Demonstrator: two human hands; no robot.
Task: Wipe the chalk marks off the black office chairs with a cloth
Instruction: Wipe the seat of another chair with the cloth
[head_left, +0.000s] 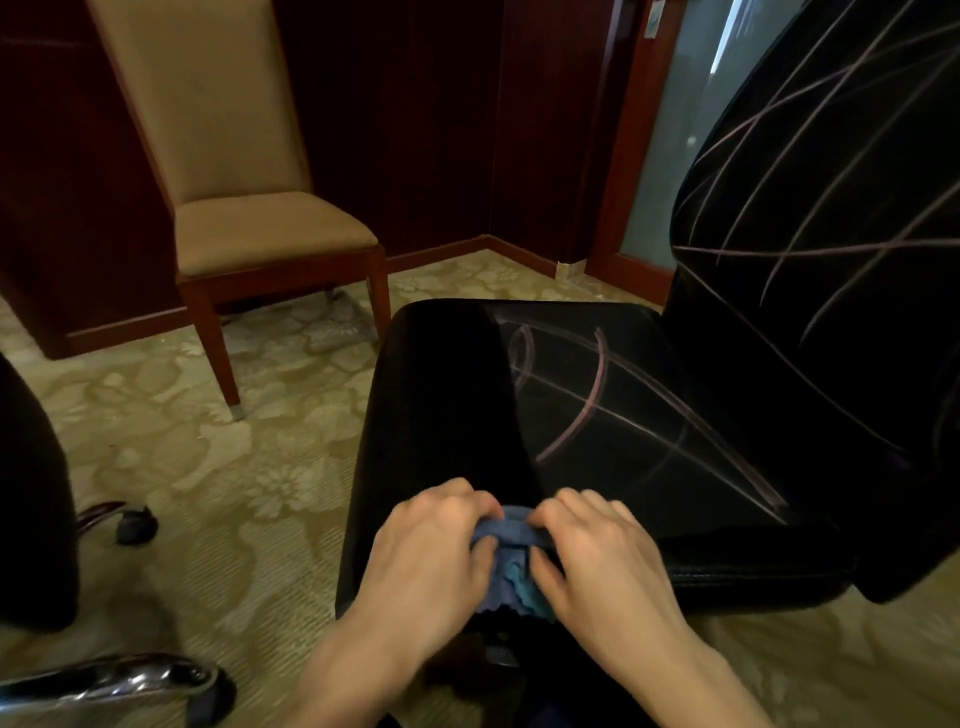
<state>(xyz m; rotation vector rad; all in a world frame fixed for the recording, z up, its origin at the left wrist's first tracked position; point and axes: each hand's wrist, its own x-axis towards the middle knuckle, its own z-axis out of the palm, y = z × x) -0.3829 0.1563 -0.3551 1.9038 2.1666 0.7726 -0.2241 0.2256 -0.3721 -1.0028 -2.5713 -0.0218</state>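
A black office chair stands in front of me, its seat (457, 395) crossed by pale pink chalk marks (597, 395) on its right half. More chalk lines (810, 208) run over its backrest (883, 322) at the right. A bunched blue cloth (511, 558) lies at the seat's near edge. My left hand (431, 561) and my right hand (597, 561) both grip the cloth, fingers curled into it from either side. The left half of the seat looks free of marks.
A tan upholstered chair (249, 208) with wooden legs stands at the back left against dark wood panelling. Another black chair (31, 499) with a chrome wheeled base (114, 680) sits at the left edge. Patterned carpet (208, 467) covers the floor. A glass door (670, 156) is behind.
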